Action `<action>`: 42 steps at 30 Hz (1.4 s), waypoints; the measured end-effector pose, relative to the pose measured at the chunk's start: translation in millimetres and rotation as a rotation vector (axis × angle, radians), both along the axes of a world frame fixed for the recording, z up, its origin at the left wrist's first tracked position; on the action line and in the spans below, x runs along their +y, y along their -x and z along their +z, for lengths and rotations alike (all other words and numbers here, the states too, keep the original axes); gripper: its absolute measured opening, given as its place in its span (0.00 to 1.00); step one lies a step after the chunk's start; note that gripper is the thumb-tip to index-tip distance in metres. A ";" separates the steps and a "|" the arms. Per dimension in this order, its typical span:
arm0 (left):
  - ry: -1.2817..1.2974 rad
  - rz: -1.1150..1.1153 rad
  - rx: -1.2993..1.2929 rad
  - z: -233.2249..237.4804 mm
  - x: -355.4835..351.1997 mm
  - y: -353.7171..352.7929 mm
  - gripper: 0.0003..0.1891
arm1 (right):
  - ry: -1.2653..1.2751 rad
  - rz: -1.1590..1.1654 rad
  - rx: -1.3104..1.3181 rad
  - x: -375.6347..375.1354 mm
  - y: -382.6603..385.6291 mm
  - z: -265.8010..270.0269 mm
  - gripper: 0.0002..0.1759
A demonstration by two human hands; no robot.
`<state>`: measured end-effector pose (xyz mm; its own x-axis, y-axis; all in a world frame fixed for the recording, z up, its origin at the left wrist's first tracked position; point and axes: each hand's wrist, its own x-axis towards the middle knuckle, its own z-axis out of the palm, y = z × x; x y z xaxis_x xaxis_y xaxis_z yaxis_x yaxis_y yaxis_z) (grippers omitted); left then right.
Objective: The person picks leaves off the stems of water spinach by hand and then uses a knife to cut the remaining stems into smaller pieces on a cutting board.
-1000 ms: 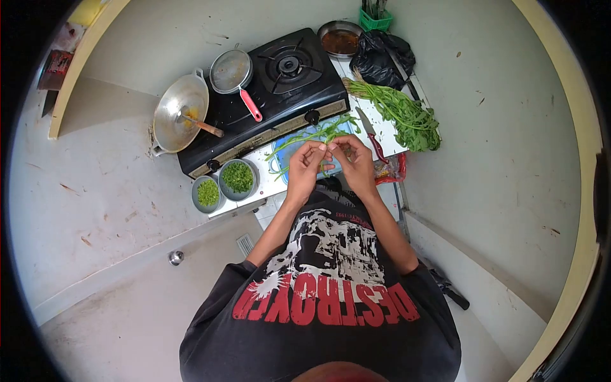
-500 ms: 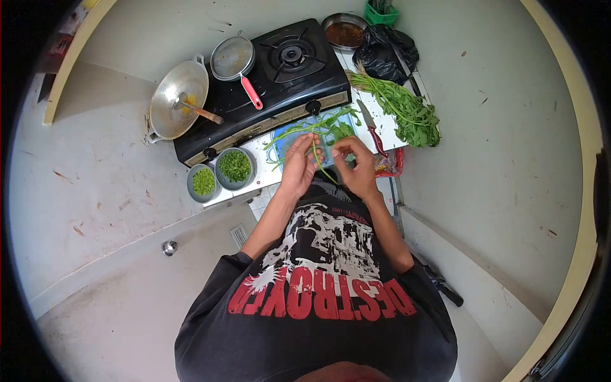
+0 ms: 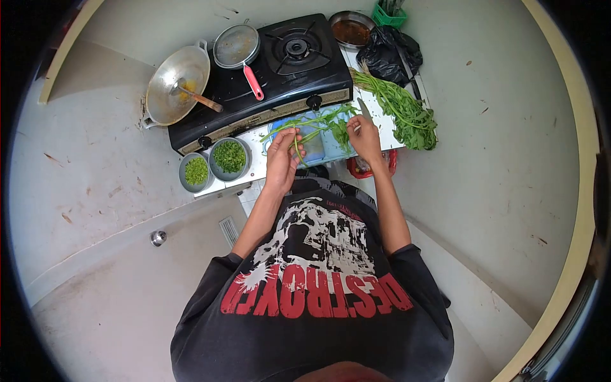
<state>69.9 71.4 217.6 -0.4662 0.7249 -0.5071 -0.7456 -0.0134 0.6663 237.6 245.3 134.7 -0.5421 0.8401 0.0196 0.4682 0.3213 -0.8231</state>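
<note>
While the left hand (image 3: 284, 156) is raised over the near edge of the bench (image 3: 258, 153), its grip is narrow, with a thin green stem (image 3: 297, 148) pinched between thumb and fingers and hanging down beside the palm. The right hand (image 3: 365, 138) is apart from it, fingers bent and drawn together; whether its grip has anything in it I cannot tell, since the fingertips are small and partly turned away. Just beyond that hand shows the blade of a knife (image 3: 364, 109), its handle hidden from view.

Between and beyond the hands is a blue board (image 3: 280, 127), with loose stems and leafy sprigs (image 3: 340, 132) lying across it. To the right, a large bunch of greens (image 3: 410, 118) lies on the bench, near a black plastic bag (image 3: 388, 57). On the left stand two grey bowls (image 3: 229, 177) side by side, the larger with chopped dark green leaves (image 3: 229, 155), the smaller with paler chopped pieces (image 3: 196, 170).

Behind the board is a black stove (image 3: 267, 105), carrying a wok (image 3: 167, 95) with a wooden-handled ladle (image 3: 205, 102) in it and a red-handled strainer (image 3: 237, 48). Past the stove's right end sits a pan (image 3: 351, 32) of brown liquid.
</note>
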 end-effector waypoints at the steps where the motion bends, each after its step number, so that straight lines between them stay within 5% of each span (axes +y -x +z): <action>1: -0.005 -0.001 0.014 2.9 0.4 -0.1 0.08 | 0.001 0.022 -0.033 -2.7 -2.1 -12.6 0.05; 7: 0.006 -0.040 0.100 7.5 0.6 2.2 0.07 | 0.043 0.174 -0.598 -34.9 -22.6 -55.5 0.17; 10: 0.018 -0.062 0.165 12.9 1.3 0.2 0.07 | -0.001 0.136 -0.529 -42.9 -22.2 -39.1 0.15; 19: -0.072 -0.254 0.437 17.0 10.1 -15.5 0.06 | 0.480 0.148 0.411 -56.3 16.6 90.3 0.17; 26: -0.080 -0.346 0.670 21.5 10.9 -20.2 0.04 | 0.786 0.139 0.682 -60.7 13.5 86.6 0.13; 35: -0.007 -0.347 0.709 24.1 10.0 -23.9 0.05 | 0.799 0.155 0.738 -60.4 6.9 85.1 0.11; 42: 0.076 -0.357 1.050 35.8 14.3 -29.6 0.06 | 0.797 0.106 0.702 -59.4 1.3 77.3 0.11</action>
<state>99.5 85.7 253.3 -0.4613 0.8867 -0.0315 0.2369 0.1573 0.9587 236.3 186.0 211.9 -0.6940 0.6975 -0.1784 -0.1909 -0.4172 -0.8885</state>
